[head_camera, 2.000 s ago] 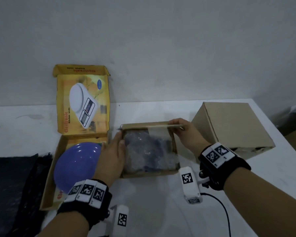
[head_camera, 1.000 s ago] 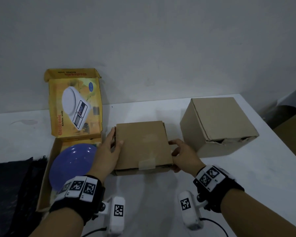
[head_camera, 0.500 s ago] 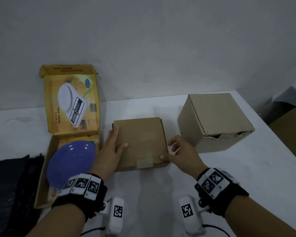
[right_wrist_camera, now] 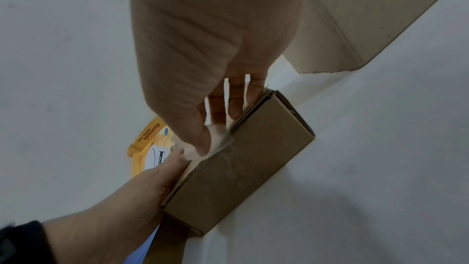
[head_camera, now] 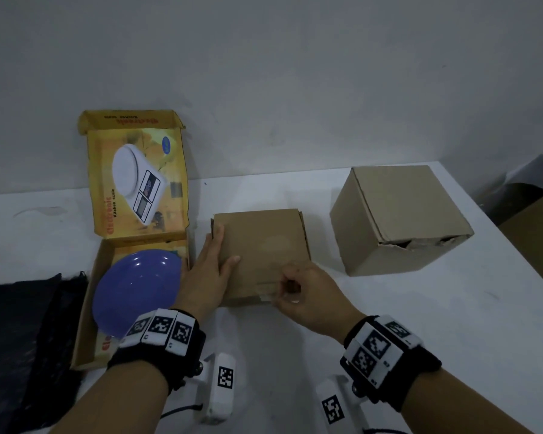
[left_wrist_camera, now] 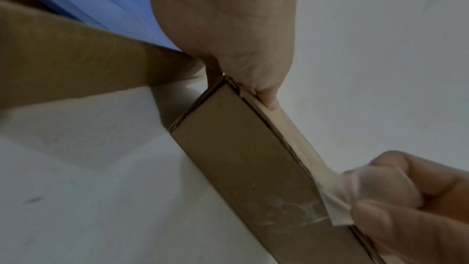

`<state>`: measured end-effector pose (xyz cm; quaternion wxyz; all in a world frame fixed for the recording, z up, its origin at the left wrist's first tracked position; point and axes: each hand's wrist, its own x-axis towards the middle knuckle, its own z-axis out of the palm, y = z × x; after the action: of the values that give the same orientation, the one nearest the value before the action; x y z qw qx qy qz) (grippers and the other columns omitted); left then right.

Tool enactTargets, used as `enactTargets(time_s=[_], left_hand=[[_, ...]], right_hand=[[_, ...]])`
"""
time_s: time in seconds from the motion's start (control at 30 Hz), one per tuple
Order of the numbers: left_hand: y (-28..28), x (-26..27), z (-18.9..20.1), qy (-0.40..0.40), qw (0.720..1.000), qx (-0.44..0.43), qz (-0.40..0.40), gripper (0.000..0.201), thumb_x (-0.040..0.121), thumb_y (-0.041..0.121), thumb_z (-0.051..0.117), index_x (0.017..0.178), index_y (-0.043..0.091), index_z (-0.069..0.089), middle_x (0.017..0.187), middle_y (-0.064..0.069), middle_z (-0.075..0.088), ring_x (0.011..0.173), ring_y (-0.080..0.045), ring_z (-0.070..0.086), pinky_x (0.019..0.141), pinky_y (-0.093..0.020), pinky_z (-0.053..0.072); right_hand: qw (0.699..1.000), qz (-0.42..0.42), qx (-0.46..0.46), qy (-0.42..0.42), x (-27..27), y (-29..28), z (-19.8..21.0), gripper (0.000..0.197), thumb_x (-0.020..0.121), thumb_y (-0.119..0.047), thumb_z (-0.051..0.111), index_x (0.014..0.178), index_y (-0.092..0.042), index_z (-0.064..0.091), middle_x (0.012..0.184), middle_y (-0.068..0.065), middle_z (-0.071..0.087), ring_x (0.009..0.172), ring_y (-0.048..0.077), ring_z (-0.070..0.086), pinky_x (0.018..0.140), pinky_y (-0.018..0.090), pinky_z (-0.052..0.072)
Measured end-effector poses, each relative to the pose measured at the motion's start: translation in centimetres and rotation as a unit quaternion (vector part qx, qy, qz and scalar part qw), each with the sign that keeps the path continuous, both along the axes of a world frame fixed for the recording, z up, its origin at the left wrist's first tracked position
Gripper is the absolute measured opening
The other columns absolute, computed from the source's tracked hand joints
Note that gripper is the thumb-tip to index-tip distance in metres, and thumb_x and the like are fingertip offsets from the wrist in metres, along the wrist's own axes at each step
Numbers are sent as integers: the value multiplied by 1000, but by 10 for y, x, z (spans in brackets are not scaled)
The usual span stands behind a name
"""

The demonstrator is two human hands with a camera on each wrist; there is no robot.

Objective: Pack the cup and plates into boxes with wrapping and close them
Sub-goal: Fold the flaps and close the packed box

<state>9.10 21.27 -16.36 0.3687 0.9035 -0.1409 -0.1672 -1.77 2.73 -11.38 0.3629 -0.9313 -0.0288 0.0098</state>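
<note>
A flat brown box [head_camera: 264, 242] lies closed at the table's centre. My left hand [head_camera: 215, 261] rests flat on the left part of its lid, fingers straight. My right hand [head_camera: 287, 288] is at the lid's front edge and pinches a translucent tape tab [head_camera: 265, 289] between thumb and finger. The left wrist view shows that tape tab [left_wrist_camera: 335, 208] lifted off the front wall of the box [left_wrist_camera: 241, 158]. A blue plate [head_camera: 135, 289] sits unwrapped in the open yellow kitchen-scale box [head_camera: 138, 183] to the left. What the flat box holds is hidden.
A closed brown cube box [head_camera: 398, 217] stands to the right, a hand's width from the flat box. Dark wrapping material [head_camera: 22, 324] lies at the table's left edge. The wall runs behind the boxes. The table's right edge drops off past the cube box.
The flat box stood open on a bubble-wrapped item; its lid came down. My right hand then slid from the box's right side to the front edge and took the tape tab.
</note>
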Motion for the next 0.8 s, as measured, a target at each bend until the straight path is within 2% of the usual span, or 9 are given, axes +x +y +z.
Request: enactTargets(time_s=[0.1,0.17,0.2,0.27,0.37,0.5,0.57,0.67,0.8], left_hand=[[0,1,-4,-5,1000,4,2,65,94,56,31,139,54,-16,160,4,3,145,-24,15,118,-51,11],[0,2,-5,-10,1000,-3,0,65,94,57,30,139,55,-16,160,4,4,145,-23,15,117,-52,13],[0,2,-7,-13,1000,-6,0,65,94,57,30,140,54,-16,160,4,4,145,-22,15,117,-52,13],[0,2,-9,-15,1000,-7,2,66,94,57,31,143,50,-12,160,4,4,145,-22,15,117,-52,12],[0,2,-9,-14,1000,-10,3,66,94,56,31,144,48,-11,160,3,4,146,-21,15,117,-52,14],[-1,0,-8,-31,1000,4,2,65,95,54,29,143,48,-15,160,3,5,146,-20,14,117,-52,12],[-3,-1,-6,-39,999,15,4,64,97,52,28,145,45,-14,160,3,5,146,-19,12,118,-51,10],[-5,-2,-4,-42,998,36,6,63,98,49,25,146,41,-14,160,3,3,147,-16,6,118,-51,4],[-5,-2,-4,-36,998,45,5,63,98,50,24,146,41,-17,160,3,2,147,-17,6,118,-50,3]], right_hand=[[1000,1,30,9,-5,2,-3,15,73,-11,63,84,-15,53,75,-4,58,69,13,53,64,29,49],[1000,18,-13,-15,-8,4,-8,16,74,-10,62,88,-17,58,76,-10,55,70,7,49,66,15,42],[998,37,-47,-33,-9,5,-10,14,74,-11,61,85,-19,61,76,-12,53,72,6,47,69,14,38],[990,68,-101,-66,-11,7,-14,8,74,-11,60,76,-19,61,73,-7,55,72,11,49,72,22,40],[980,74,-147,-114,-14,9,-18,8,73,-9,63,71,-17,59,74,1,58,71,18,53,67,32,47],[952,91,-221,-189,-15,12,-26,24,58,4,74,61,-15,61,66,0,58,59,16,54,55,23,42],[936,91,-254,-225,-14,15,-30,22,62,6,63,61,-16,63,63,-1,58,54,15,53,53,22,38],[912,88,-299,-267,-10,20,-37,29,71,1,40,63,-13,64,62,1,58,52,18,53,51,25,41],[879,98,-371,-282,-8,26,-45,29,76,2,42,60,-14,59,60,3,54,50,19,48,53,27,41]])
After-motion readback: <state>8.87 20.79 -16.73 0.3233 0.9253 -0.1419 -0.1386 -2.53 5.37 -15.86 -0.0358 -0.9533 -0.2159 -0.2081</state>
